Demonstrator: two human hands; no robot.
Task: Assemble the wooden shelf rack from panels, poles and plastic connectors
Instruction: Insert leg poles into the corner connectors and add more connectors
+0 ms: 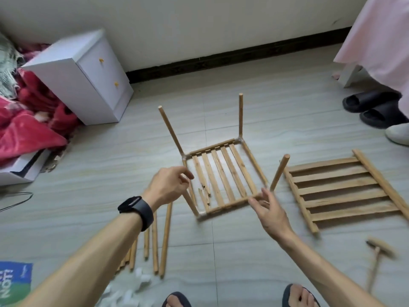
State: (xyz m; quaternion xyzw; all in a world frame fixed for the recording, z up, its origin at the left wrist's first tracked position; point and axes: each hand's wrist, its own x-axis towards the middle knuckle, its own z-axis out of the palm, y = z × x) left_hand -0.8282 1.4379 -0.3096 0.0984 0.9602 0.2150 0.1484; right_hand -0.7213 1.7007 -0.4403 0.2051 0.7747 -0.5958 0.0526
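Observation:
A slatted wooden panel [223, 176] lies on the tiled floor with a pole standing at each corner in a clear plastic connector. The back-left pole [170, 129] leans outward, the back-right pole [240, 116] stands upright and the front-right pole [279, 172] tilts right. My left hand [170, 185], a black watch on its wrist, curls its fingers round the top of the front-left pole [191, 203]; the pole's tip is hidden. My right hand [269, 210] is spread open, its fingertips touching the panel's front rail. A second slatted panel [343, 189] lies flat to the right.
Several loose poles [155, 242] and white plastic connectors [132, 291] lie at lower left. A wooden mallet [376, 253] lies at lower right. A white drawer cabinet [88, 74] and red blanket [26, 120] stand at left. Black slippers [371, 107] and a person's pink garment [376, 41] are at right.

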